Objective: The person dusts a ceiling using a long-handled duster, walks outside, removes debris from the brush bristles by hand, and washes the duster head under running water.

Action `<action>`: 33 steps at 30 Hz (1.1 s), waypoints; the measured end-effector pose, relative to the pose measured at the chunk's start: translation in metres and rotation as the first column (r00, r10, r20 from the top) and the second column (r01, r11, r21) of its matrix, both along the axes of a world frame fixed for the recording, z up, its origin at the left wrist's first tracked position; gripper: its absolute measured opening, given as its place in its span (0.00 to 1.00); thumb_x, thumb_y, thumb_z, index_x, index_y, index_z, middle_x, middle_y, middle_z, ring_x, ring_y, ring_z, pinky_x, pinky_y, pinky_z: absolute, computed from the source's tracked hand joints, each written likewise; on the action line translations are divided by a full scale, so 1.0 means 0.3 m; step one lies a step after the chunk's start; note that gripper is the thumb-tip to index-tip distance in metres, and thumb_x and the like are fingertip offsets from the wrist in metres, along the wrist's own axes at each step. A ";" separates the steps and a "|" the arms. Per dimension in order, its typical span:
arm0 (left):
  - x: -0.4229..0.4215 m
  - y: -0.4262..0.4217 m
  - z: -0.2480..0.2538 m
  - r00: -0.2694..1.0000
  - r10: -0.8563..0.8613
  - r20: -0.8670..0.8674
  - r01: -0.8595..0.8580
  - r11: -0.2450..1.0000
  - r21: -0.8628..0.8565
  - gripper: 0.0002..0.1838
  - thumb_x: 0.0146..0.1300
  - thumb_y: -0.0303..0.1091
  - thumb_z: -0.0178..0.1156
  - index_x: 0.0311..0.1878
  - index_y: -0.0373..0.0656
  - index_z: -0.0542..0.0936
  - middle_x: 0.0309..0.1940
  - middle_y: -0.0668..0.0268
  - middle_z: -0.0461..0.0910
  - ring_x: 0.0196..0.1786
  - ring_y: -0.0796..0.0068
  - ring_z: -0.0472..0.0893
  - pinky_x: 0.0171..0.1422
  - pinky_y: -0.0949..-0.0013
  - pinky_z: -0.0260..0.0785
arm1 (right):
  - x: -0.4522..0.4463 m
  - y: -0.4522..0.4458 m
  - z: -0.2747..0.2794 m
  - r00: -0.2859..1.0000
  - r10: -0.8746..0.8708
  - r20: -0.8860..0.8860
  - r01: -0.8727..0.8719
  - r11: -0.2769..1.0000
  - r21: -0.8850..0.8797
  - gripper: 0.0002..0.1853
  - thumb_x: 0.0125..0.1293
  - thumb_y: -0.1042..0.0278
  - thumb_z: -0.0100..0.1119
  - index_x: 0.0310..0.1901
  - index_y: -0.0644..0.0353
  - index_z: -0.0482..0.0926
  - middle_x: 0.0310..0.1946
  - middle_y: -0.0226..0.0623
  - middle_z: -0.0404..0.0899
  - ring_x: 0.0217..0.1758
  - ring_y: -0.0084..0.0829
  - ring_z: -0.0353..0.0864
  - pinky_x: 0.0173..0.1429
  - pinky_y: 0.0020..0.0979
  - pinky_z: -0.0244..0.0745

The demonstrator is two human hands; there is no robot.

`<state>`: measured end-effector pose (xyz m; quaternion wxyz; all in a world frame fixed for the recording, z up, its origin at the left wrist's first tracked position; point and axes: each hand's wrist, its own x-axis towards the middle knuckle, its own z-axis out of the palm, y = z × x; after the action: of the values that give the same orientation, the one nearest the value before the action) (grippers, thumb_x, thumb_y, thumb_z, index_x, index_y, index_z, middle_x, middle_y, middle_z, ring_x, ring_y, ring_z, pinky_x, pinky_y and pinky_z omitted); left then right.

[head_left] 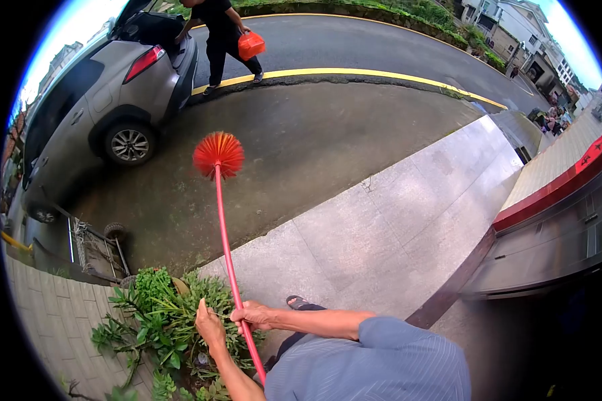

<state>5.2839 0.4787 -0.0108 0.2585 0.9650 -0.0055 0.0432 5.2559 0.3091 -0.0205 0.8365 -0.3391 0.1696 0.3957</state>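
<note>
My right hand (253,317) is wrapped round the lower part of a long red pole (225,237). At the pole's far end is a round brush head (219,155) with red and orange bristles, held out over the dark pavement. Beside the pole, just left of my right hand, my left hand (210,325) has its fingers pinched together above the green plants. Whatever it holds, if anything, is too small to make out. The pole's lower end runs down beside my blue shirt (374,361).
A silver car (80,107) with a raised tailgate stands at the upper left. A person (221,30) beside it carries an orange bag (251,45). A metal cart (97,247) and leafy plants (160,314) lie at the lower left; a doorway (555,240) is right.
</note>
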 end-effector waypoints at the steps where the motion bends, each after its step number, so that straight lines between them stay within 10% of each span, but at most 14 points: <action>1: -0.014 -0.020 0.013 0.998 0.044 -0.036 -0.046 0.997 -0.066 0.25 0.63 0.21 0.51 0.65 0.38 0.68 0.32 0.51 0.77 0.34 0.55 0.77 0.40 0.58 0.69 | -0.017 -0.013 0.004 1.000 -0.006 -0.008 0.006 1.000 0.016 0.08 0.59 0.65 0.62 0.33 0.58 0.74 0.22 0.29 0.76 0.22 0.26 0.79 0.31 0.34 0.82; 7: -0.085 0.036 -0.032 0.910 0.353 -0.216 -0.402 0.878 -0.259 0.35 0.69 0.28 0.50 0.74 0.32 0.45 0.26 0.63 0.74 0.23 0.70 0.67 0.33 0.64 0.64 | -0.082 -0.001 -0.009 0.999 -0.045 -0.019 0.047 0.991 0.123 0.04 0.65 0.68 0.58 0.35 0.55 0.74 0.19 0.24 0.74 0.23 0.25 0.79 0.30 0.35 0.80; 10: -0.106 0.153 -0.060 0.751 0.126 -0.649 -0.659 0.213 -0.721 0.26 0.73 0.44 0.50 0.63 0.32 0.63 0.32 0.57 0.80 0.22 0.77 0.73 0.21 0.76 0.65 | -0.105 -0.009 -0.025 0.997 -0.040 -0.062 0.053 0.973 0.225 0.04 0.66 0.67 0.58 0.34 0.55 0.74 0.19 0.24 0.73 0.22 0.25 0.78 0.32 0.36 0.79; 12: -0.124 0.131 -0.012 0.794 -0.125 -0.595 -0.605 -0.066 -0.793 0.27 0.74 0.52 0.46 0.54 0.32 0.68 0.35 0.53 0.82 0.25 0.77 0.77 0.18 0.78 0.66 | -0.119 -0.021 -0.016 0.997 -0.026 -0.076 0.043 0.972 0.229 0.05 0.66 0.67 0.57 0.32 0.54 0.74 0.19 0.25 0.73 0.22 0.25 0.77 0.33 0.36 0.78; 20: -0.132 -0.266 0.189 0.934 -0.077 -0.348 -0.355 -0.114 -0.928 0.24 0.74 0.53 0.44 0.47 0.37 0.73 0.30 0.59 0.80 0.31 0.66 0.80 0.40 0.61 0.76 | -0.162 -0.200 0.004 0.998 0.018 -0.055 -0.003 0.963 0.269 0.08 0.67 0.66 0.58 0.30 0.54 0.74 0.18 0.25 0.72 0.21 0.25 0.76 0.31 0.36 0.77; 23: -0.151 -0.484 0.223 0.938 -0.058 -0.341 -0.345 -0.119 -0.931 0.19 0.74 0.53 0.45 0.40 0.47 0.73 0.20 0.72 0.67 0.22 0.74 0.71 0.29 0.67 0.69 | -0.176 -0.367 0.006 0.998 0.007 -0.069 0.012 0.963 0.271 0.08 0.66 0.66 0.58 0.29 0.54 0.74 0.18 0.26 0.72 0.20 0.25 0.75 0.29 0.36 0.76; 27: -0.009 -0.703 -0.014 0.870 -0.269 -0.413 -0.464 -0.163 -0.871 0.17 0.70 0.42 0.50 0.30 0.38 0.76 0.22 0.52 0.73 0.25 0.53 0.74 0.31 0.55 0.67 | -0.176 -0.554 -0.052 0.995 -0.076 -0.059 0.091 0.945 0.313 0.07 0.65 0.65 0.59 0.30 0.55 0.74 0.19 0.27 0.73 0.21 0.26 0.75 0.28 0.34 0.74; 33: 0.078 -1.229 0.037 0.843 -0.195 -0.502 -0.483 0.139 -0.865 0.19 0.70 0.44 0.50 0.29 0.40 0.74 0.20 0.56 0.71 0.24 0.57 0.72 0.29 0.58 0.64 | -0.151 -0.793 -0.179 0.979 -0.201 -0.040 0.199 0.889 0.412 0.07 0.65 0.64 0.60 0.35 0.57 0.75 0.25 0.30 0.76 0.27 0.27 0.76 0.35 0.35 0.76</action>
<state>5.3074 0.1101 0.0003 0.8057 0.5274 0.1897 -0.1916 5.2108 0.0713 -0.0741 0.9258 -0.1358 0.1142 0.3339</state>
